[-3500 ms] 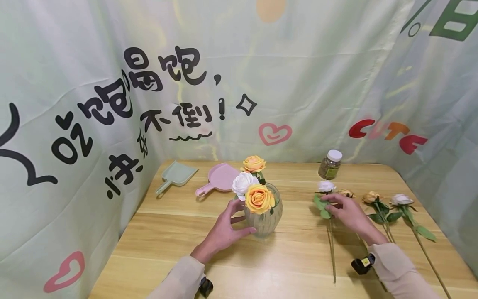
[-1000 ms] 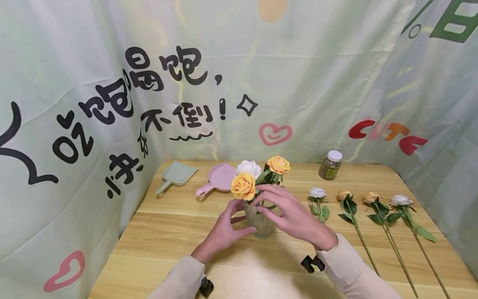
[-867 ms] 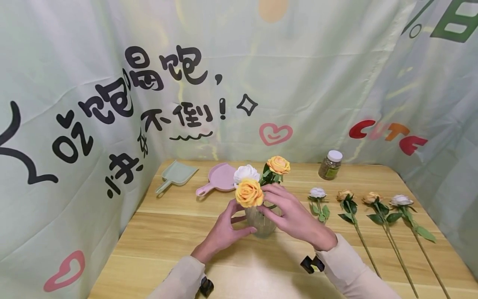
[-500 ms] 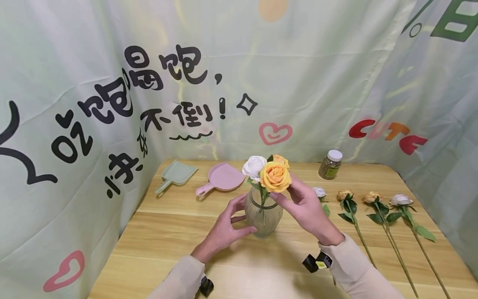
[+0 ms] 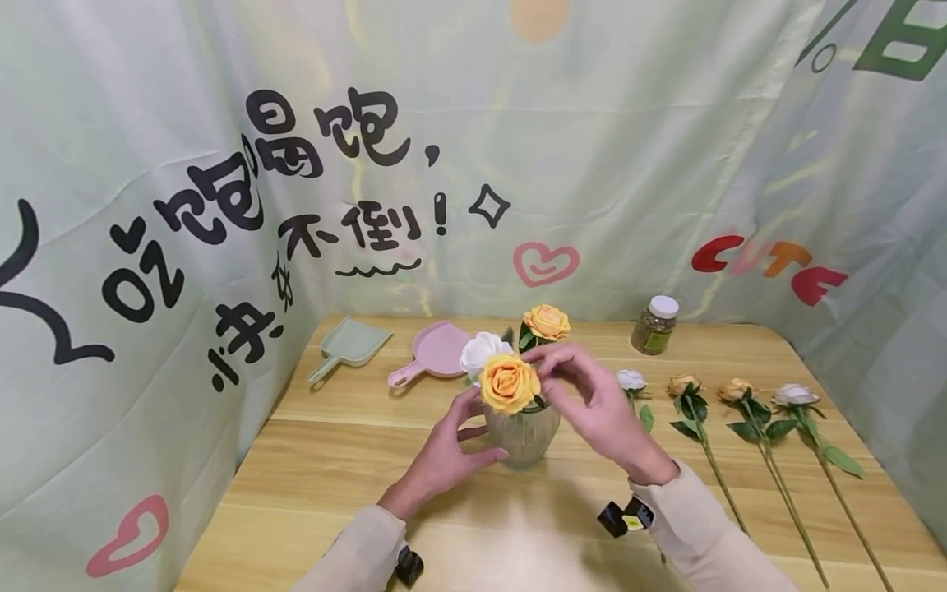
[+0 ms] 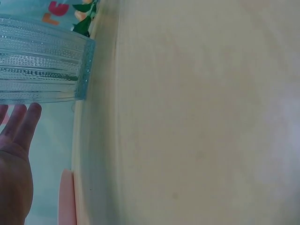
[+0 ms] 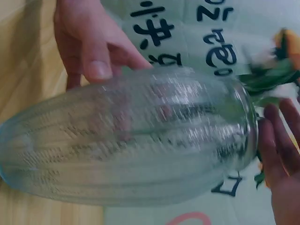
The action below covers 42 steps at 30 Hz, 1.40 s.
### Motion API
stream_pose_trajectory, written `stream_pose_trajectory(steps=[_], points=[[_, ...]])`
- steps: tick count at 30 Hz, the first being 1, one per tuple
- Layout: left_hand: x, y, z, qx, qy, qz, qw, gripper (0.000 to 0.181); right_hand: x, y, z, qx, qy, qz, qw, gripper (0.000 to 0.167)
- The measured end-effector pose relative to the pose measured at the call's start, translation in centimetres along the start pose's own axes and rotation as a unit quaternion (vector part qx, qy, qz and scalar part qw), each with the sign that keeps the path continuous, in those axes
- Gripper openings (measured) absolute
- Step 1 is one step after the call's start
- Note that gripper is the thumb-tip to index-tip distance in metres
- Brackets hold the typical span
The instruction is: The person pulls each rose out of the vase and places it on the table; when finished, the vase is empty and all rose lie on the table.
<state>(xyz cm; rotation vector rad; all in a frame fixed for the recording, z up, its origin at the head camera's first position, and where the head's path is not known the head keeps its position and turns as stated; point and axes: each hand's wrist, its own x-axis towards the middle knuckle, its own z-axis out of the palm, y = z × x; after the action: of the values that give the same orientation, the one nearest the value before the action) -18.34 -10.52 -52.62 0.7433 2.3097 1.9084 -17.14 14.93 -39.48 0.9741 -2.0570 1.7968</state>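
Observation:
A ribbed clear glass vase [image 5: 524, 440] stands upright on the table. Two yellow artificial roses and a white rose [image 5: 484, 358] rise from it. My left hand [image 5: 447, 452] holds the vase at its left side, thumb in front and fingers behind. In the right wrist view, the left thumb [image 7: 98, 68] touches the glass. Beside the front yellow rose [image 5: 510, 384] is my right hand [image 5: 595, 403], its fingers loosely bent near the vase's rim. The rear yellow rose [image 5: 546, 322] stands just beyond those fingers. Blossoms and leaves hide part of the rim and stems.
On the right lie several long-stemmed roses, among them a white rose [image 5: 795, 395] and a yellow rose [image 5: 684, 386]. A white-lidded jar [image 5: 654, 329] stands behind them. Green [image 5: 358, 344] and pink dustpans [image 5: 440, 349] lie at the back left. A printed curtain [image 5: 629, 164] encloses the table.
My right hand has come from the loose roses to the vase. In the last half second the front yellow rose has swung left and down. The left hand has stayed on the vase.

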Motion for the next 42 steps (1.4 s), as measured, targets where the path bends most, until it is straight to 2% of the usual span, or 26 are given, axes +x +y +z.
stream_pose_trajectory(steps=[4,7,9,12,16,19,21,26,30,33,38,42], points=[[0.1,0.0,0.0,0.005,0.003,-0.008,0.9999,0.096,0.5,0.7,-1.0,0.031,0.087,-0.014,0.9956,0.013],[0.1,0.1,0.0,0.009,0.002,-0.014,0.9999,0.096,0.6,1.4,-1.6,0.004,0.108,0.008,0.9941,0.011],[0.1,0.1,0.0,0.009,0.002,-0.011,0.9999,0.095,0.5,1.8,-1.8,-0.021,0.088,0.037,0.9952,0.009],[0.1,0.2,0.0,0.008,0.001,-0.009,0.9999,0.094,0.4,2.5,-1.9,-0.056,0.035,0.084,0.9942,0.011],[0.1,0.3,0.0,0.005,-0.001,-0.013,0.9999,0.094,0.6,3.0,-1.8,-0.072,-0.037,0.124,0.9890,0.020],[0.1,0.3,0.1,0.005,-0.002,-0.017,0.9998,0.094,0.9,3.0,-1.6,-0.068,-0.062,0.135,0.9866,0.025],[0.2,0.3,0.1,0.004,-0.003,-0.017,0.9998,0.095,1.0,3.0,-1.4,-0.067,-0.060,0.138,0.9863,0.026],[0.2,0.3,0.0,0.002,-0.006,-0.014,0.9999,0.095,1.2,2.6,-1.4,-0.062,-0.015,0.128,0.9897,0.025],[0.2,0.2,0.0,0.003,-0.005,-0.014,0.9999,0.094,1.6,1.8,-1.6,-0.029,0.041,0.085,0.9951,0.024],[0.2,0.1,0.0,0.005,-0.002,-0.019,0.9998,0.095,2.1,1.1,-2.0,-0.006,0.091,0.054,0.9943,0.028],[0.1,0.0,0.0,0.005,-0.001,-0.019,0.9998,0.095,3.1,-0.3,-2.8,0.037,0.168,0.023,0.9849,0.038],[0.1,0.0,-0.1,0.003,-0.001,-0.016,0.9999,0.095,4.2,-1.3,-3.7,0.119,0.219,-0.022,0.9682,0.042]])
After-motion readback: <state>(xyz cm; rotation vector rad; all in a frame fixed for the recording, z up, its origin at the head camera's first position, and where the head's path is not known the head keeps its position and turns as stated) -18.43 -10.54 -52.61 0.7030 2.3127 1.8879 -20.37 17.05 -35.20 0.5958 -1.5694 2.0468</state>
